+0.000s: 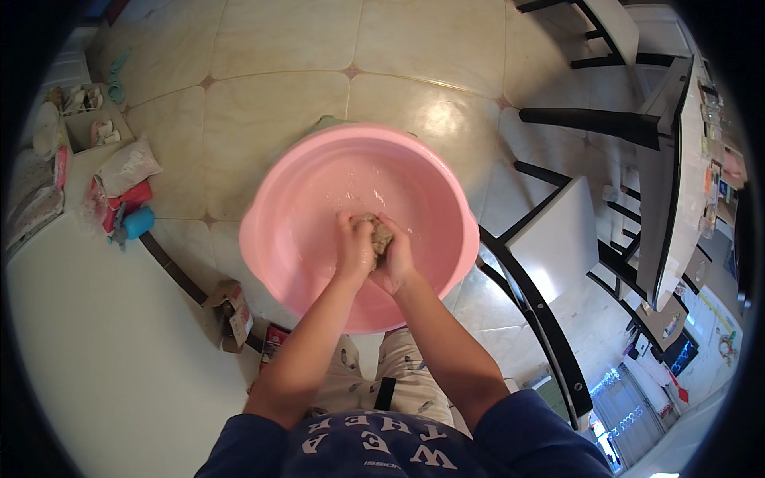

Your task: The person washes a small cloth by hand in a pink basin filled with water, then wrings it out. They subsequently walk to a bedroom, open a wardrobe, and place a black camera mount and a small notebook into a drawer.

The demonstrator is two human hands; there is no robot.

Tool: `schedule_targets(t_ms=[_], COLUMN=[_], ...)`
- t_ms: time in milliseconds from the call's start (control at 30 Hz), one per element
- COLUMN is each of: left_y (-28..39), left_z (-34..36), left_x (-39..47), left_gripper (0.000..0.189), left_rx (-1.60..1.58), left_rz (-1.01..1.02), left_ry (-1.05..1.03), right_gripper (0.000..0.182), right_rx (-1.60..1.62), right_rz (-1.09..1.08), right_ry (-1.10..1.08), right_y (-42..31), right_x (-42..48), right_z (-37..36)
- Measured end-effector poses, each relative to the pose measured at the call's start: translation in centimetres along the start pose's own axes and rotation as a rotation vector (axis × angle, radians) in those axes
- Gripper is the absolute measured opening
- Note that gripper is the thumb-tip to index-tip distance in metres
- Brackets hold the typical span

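A large pink plastic basin (287,149) stands in front of me, wet inside, with what looks like shallow water at its bottom. Over its middle, my left hand (357,248) and my right hand (397,256) press a wadded brownish wet cloth (381,239) between them. The palms face each other, and the fingers curl over the wad from both sides. Part of the cloth is hidden under the fingers. Whether it touches the basin's bottom I cannot tell.
A white surface (119,334) lies at left, beside an opened cardboard box (233,316) and a blue bottle-like item (138,223). A black-and-white chair (553,239) is close at right, near a table (687,179). Shoes (104,132) sit in a bin at upper left. Beige tiles (281,36) cover the floor.
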State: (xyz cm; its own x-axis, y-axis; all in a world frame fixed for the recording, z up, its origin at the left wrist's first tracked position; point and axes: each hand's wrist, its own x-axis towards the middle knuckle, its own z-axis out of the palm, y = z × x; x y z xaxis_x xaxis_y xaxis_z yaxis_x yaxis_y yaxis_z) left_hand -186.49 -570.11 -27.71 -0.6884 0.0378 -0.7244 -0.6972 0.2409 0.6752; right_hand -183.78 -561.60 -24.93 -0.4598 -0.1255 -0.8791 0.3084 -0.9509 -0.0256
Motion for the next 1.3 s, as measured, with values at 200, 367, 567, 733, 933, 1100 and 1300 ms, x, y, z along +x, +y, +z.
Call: schedule_targets(t_ms=[200,367,567,733,933,1100,1300], left_y=[7.5,8.1,5.4,2.8,-0.2,1.4,6.5], left_z=[-1.2,-3.2,-2.7,-1.5,-1.7,-6.2,-7.1], left_x=[-0.7,1.4,1.8,1.5,2.2,1.2,1.4], left_gripper=[0.034,0.034,0.024,0.033,0.028,0.020,0.039], left_rx=[0.738,0.601,0.533,0.538,-0.028,-0.546,0.371], left_rz=[1.074,0.940,0.745,0.492,-0.449,-0.658,-0.466], left_ry=[-0.466,-0.568,-0.284,-0.047,-0.106,-0.614,-1.172], right_gripper=[0.049,0.042,0.034,0.035,0.031,0.031,0.037], right_rx=[-0.006,-0.191,-0.632,-0.929,-1.770,-1.844,-1.598], right_rz=[0.060,0.472,0.285,-0.027,-0.570,-0.634,-0.623], right_ry=[0.047,-0.100,0.158,0.276,0.289,-0.029,-0.362], right_y=[-2.2,-3.6,-2.6,-0.6,-1.0,-3.4,-2.5], right_x=[-2.0,-0.9,0.7,3.2,1.0,-1.3,-1.1], right_z=[2.4,2.0,4.0,1.4,1.4,3.0,1.0])
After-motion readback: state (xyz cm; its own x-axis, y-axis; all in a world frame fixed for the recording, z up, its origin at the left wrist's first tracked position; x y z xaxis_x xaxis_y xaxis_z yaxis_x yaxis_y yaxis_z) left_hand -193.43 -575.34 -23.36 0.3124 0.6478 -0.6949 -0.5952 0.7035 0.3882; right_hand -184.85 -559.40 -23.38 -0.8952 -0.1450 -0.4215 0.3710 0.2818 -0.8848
